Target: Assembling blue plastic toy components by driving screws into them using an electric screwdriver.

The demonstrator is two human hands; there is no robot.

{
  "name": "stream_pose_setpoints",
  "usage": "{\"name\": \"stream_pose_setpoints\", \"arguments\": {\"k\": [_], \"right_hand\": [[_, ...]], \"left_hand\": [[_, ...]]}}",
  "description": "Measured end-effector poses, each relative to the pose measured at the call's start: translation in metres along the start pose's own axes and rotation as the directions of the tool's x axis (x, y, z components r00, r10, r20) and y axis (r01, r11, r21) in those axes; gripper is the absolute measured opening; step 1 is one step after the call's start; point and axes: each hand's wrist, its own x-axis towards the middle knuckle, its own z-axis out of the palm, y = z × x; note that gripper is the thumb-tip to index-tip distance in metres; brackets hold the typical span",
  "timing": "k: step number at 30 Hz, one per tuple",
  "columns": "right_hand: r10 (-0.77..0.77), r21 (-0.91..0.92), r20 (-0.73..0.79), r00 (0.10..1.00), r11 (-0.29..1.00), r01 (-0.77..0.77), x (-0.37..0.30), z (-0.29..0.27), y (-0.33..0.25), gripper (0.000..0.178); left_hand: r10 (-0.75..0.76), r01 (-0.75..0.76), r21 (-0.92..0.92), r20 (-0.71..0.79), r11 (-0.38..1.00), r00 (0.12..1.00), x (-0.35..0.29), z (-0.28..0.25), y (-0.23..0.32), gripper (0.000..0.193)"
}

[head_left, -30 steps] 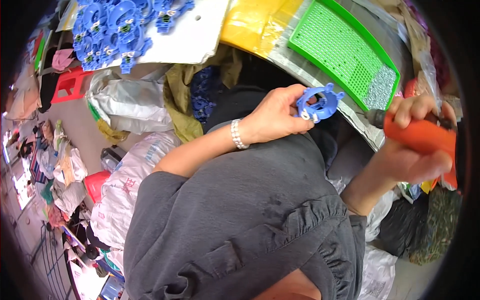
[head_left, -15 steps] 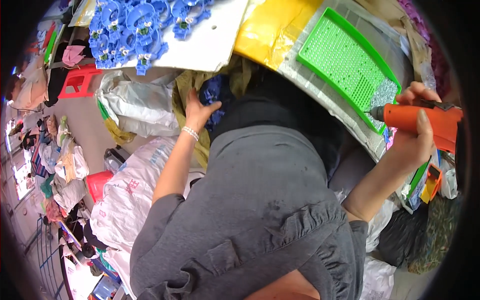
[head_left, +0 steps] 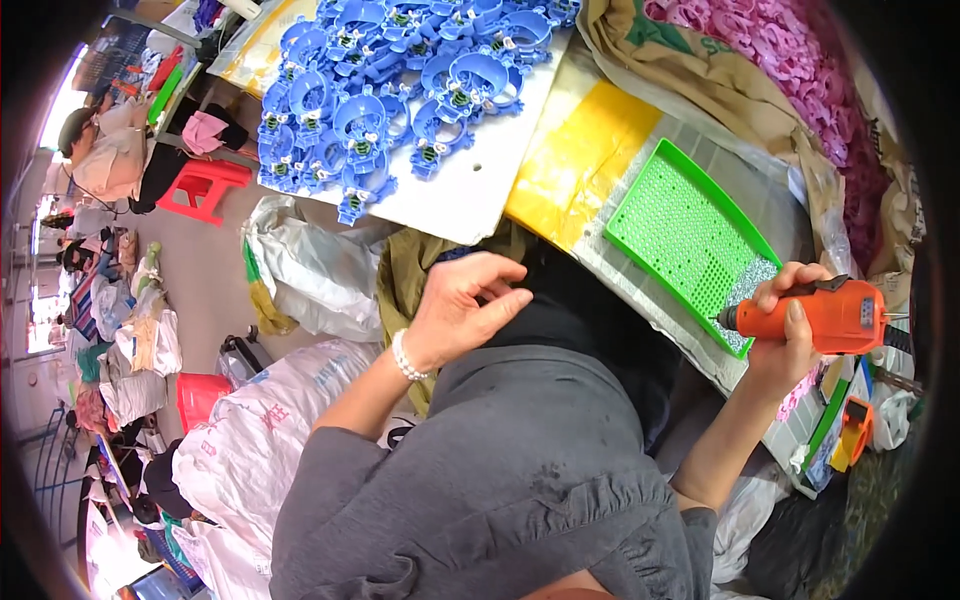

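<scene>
My right hand [head_left: 785, 345] grips an orange electric screwdriver [head_left: 835, 316], its dark tip close to the near corner of a green perforated tray [head_left: 665, 215]. A heap of small silvery pieces, probably screws [head_left: 752, 275], lies in that corner of the tray. My left hand [head_left: 465, 305] hangs above my lap, in front of the table edge. Its fingers are loosely bent, the thumb apart from them, and nothing shows in it. On a white board [head_left: 475, 195] beyond it lie many blue plastic ring-shaped parts [head_left: 360, 125] with small green and white details.
A brown sack of pink parts [head_left: 800, 70] stands at the far right. Yellow wrapped sheeting [head_left: 590, 150] lies between board and tray. White sacks [head_left: 300, 265] and a red stool [head_left: 205, 190] are on the floor to the left.
My left hand has come up and to the right, out of the olive sack holding blue parts. The head view has shifted, showing more of the table. The screwdriver stays in my right hand.
</scene>
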Motion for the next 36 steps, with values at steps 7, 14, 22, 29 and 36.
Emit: {"name": "stream_pose_setpoints", "arguments": {"k": [7,14,22,29,36], "right_hand": [[0.017,-0.014,-0.021,1.0,1.0,-0.017,0.0,0.001,0.0,0.037],[0.029,-0.032,-0.022,0.999,0.999,-0.03,-0.005,0.0,-0.002,0.036],[0.039,-0.048,-0.066,0.997,0.998,-0.043,-0.007,-0.002,-0.004,0.036],[0.056,-0.046,-0.076,0.996,0.997,-0.06,-0.007,-0.004,-0.002,0.035],[0.056,-0.064,-0.081,0.995,0.996,-0.061,-0.006,-0.002,0.0,0.034]], "left_hand": [[0.471,-0.156,0.739,-0.238,0.655,0.849,0.096,-0.063,0.019,0.038],[0.113,0.143,0.854,-0.228,0.501,0.967,0.164,-0.073,0.02,0.065],[0.166,0.096,0.826,-0.224,0.555,0.96,0.171,-0.075,0.001,0.055],[0.32,0.032,0.787,-0.287,0.616,0.903,0.16,-0.076,0.006,0.051],[0.237,0.019,0.599,-0.346,0.8,0.908,0.14,-0.059,0.012,0.042]]}}
